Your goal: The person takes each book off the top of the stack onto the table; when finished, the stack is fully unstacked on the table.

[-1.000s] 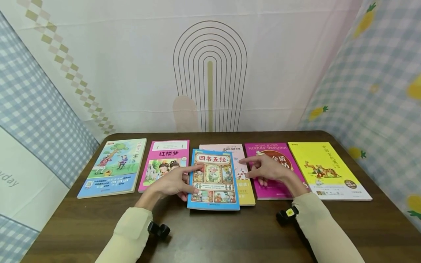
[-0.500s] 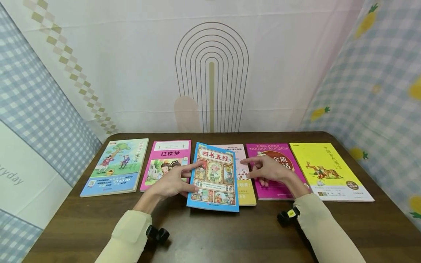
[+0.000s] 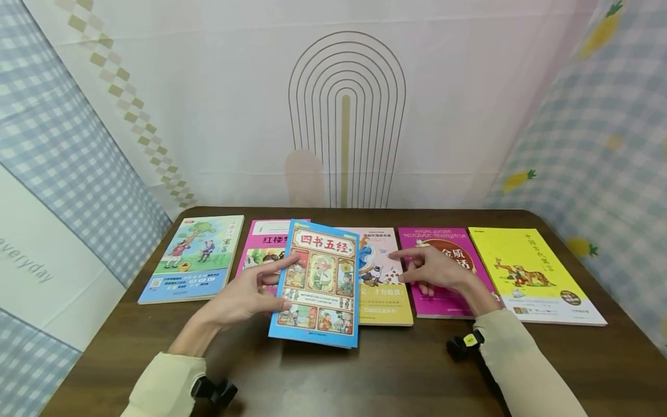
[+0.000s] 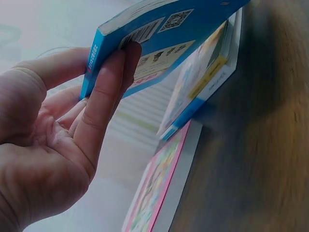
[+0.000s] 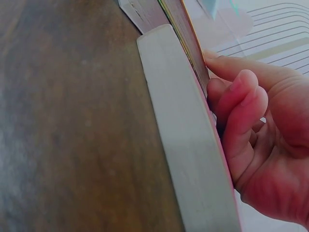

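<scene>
My left hand (image 3: 239,295) grips the left edge of a blue comic-style book (image 3: 323,292), thumb on the front cover. In the left wrist view the fingers lie under its back cover (image 4: 193,29). The book is raised off the table and tilted, partly over a pink book (image 3: 268,239) and a pink-and-yellow book (image 3: 385,307). My right hand (image 3: 435,269) touches the right edge of the pink-and-yellow book with index finger and thumb. Its other fingers are loosely bent above a magenta book (image 3: 450,308), whose thick page edge (image 5: 178,121) fills the right wrist view.
A green-and-blue book (image 3: 195,260) lies at the far left of the row, a yellow-and-white book (image 3: 526,272) at the far right. The dark wooden table (image 3: 333,382) extends in front. A white curtain (image 3: 234,116) hangs behind the table.
My left hand has lifted the blue book and shifted it left, baring more of the pink-and-yellow book and covering part of the pink one. My right hand stays at the same book edge.
</scene>
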The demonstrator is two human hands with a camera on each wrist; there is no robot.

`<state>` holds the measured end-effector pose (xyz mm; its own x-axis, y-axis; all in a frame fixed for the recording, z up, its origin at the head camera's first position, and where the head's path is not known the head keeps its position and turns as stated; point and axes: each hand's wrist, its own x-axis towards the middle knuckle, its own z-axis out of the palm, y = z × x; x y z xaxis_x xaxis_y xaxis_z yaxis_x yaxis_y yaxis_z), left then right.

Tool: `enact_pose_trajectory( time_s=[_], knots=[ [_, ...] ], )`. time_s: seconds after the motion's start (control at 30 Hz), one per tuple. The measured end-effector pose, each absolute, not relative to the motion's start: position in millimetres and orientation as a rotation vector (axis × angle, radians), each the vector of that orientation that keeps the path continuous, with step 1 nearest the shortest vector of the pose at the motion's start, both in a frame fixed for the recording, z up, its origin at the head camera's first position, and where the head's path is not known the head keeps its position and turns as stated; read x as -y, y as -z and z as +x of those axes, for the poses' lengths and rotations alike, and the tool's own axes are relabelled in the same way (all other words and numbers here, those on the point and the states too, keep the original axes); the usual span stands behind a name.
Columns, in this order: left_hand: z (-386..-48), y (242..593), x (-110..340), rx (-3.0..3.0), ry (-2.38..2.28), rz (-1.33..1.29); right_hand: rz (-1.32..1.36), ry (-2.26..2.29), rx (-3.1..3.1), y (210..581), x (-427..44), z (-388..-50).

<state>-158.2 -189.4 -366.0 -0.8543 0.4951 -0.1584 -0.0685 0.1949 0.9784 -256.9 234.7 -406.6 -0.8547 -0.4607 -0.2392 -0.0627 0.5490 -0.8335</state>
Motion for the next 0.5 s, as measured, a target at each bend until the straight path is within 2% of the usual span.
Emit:
enact_pose_trajectory(
  time_s=[0.23,0.5],
  knots=[
    [-134,362,223,-2.093,-1.683,0.451,-0.393,1.217,-2.376,404,-240,-255],
    [-87,364,269,-1.990,-1.795,0.571,-0.394,1.212,-2.358,404,-235,-256]
  ],
)
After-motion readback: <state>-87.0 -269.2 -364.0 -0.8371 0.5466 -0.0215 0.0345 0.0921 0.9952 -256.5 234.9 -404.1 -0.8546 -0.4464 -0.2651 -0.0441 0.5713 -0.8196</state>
